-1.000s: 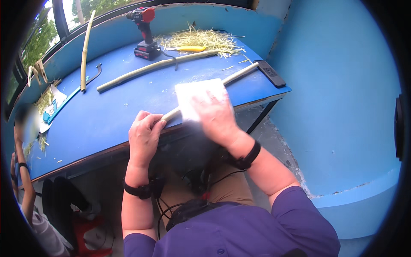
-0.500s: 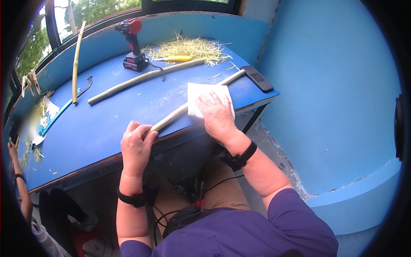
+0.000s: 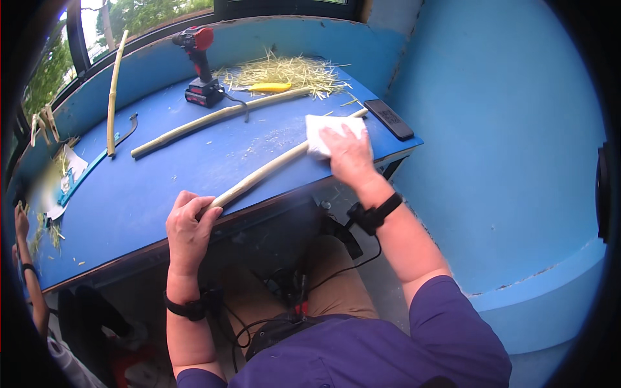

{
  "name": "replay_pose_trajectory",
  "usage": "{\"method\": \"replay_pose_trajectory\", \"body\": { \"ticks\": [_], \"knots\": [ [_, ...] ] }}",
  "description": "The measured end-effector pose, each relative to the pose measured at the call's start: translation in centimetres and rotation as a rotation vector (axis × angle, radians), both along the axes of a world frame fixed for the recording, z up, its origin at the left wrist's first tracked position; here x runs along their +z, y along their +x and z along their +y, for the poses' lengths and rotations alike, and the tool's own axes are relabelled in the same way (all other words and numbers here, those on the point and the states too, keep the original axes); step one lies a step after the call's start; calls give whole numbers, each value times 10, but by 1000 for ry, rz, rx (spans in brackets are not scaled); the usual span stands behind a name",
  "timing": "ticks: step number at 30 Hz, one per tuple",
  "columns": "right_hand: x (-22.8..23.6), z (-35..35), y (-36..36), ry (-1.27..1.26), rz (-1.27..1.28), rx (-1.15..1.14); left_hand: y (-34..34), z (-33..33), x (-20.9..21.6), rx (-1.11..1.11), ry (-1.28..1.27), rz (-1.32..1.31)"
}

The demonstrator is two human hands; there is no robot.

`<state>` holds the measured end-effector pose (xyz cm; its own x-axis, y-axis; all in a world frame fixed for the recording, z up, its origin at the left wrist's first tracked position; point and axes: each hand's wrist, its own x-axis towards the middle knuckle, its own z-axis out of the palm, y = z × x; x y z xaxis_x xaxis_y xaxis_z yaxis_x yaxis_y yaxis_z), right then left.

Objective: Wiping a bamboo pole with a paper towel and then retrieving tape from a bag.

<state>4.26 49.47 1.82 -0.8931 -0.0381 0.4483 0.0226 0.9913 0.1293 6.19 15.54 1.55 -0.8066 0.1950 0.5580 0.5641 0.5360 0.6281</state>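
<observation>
Pale stick (image 3: 262, 173): slanting over the front right part of the blue table (image 3: 162, 194), near end at the table's front edge, far end toward its right end. Left hand (image 3: 189, 227) at the table's front edge, thumb and fingers pinched on the stick's near end. Right hand (image 3: 352, 158) over the table's right part, fingers spread on a white sheet (image 3: 315, 132) laid over the stick; can't tell if they close round it, underside hidden. Black phone (image 3: 389, 119): table's right end, just beside the stick's far end. Second stick (image 3: 207, 123): flat, mid-table toward the back. Straw pile (image 3: 291, 70) and yellow-handled knife (image 3: 272, 86): table's back right. Red-black drill (image 3: 204, 68): upright on its battery, table's back. Third stick (image 3: 114, 97): table's back left, top end past the table's back edge. Co-worker's hand (image 3: 22, 222): table's left end, grip unclear.
</observation>
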Motion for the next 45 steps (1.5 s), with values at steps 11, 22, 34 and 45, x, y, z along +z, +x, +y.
{"method": "replay_pose_trajectory", "body": {
  "ticks": [11, 22, 34, 45],
  "knots": [
    [3, -13, 7, -5, -10, 261, 3, 0, 0, 13, 10, -13],
    [3, -11, 10, -1, -6, 249, 2, 3, 1, 5, 21, -18],
    [32, 84, 9, -231, 57, -74, 5, -25, 7, 30, 44, -45],
    [38, 92, -5, -199, 85, -9, 3, -65, 7, 25, -11, -6]
  ]
}}
